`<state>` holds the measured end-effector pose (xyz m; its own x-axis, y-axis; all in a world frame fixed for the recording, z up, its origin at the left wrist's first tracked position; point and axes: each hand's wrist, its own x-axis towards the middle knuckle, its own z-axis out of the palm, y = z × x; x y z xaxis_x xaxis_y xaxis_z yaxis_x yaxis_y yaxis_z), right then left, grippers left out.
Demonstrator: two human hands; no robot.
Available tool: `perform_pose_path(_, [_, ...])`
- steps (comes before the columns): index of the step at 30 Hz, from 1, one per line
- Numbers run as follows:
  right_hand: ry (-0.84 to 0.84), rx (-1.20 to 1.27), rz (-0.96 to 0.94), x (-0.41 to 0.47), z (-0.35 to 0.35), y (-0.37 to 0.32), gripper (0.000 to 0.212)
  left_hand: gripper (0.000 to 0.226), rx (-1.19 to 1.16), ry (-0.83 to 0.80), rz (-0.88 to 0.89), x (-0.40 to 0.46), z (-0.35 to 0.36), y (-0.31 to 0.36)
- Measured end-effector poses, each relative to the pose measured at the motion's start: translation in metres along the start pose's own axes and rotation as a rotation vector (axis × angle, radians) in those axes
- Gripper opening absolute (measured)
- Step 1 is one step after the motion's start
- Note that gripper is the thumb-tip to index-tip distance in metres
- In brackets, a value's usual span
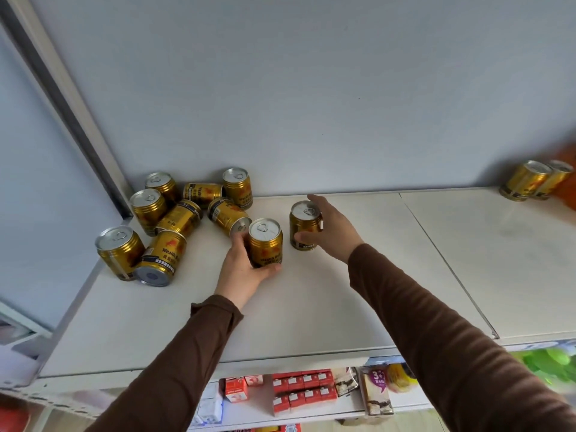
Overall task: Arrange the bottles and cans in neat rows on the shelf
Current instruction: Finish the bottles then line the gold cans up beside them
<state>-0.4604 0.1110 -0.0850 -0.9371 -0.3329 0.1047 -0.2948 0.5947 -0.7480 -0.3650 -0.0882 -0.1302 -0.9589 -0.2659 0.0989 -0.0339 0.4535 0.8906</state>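
Cans lay jumbled at ten o'clock on the white shelf (311,307), several tipped, and that heap of gold cans (174,219) was my worry. My left hand (241,269) gripped an upright can (265,243) just beside a fallen can (229,216); a nudge could have sent it rolling. At twelve o'clock my right hand (330,227) curled round a second upright can (304,226), thumb in front, and a careless slide might have toppled it.

Left hand (241,266) holding gold can (265,243), right hand (332,227) around another can (304,226)
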Motion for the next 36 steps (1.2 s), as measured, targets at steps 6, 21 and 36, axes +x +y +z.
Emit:
perform_pose_path(6, [0.113,-0.009,-0.006,-0.005,0.002,-0.005,0.070,0.085,0.015,-0.002,0.031,0.004,0.000,-0.002])
perform_pose_path(21, [0.343,0.024,0.102,-0.086,-0.115,0.060,0.065,0.061,0.010,-0.173,0.242,-0.009,0.107,0.075])
perform_pose_path(36, [0.414,-0.044,0.160,-0.164,-0.322,0.211,0.067,0.062,-0.103,-0.247,0.194,-0.047,0.334,0.199])
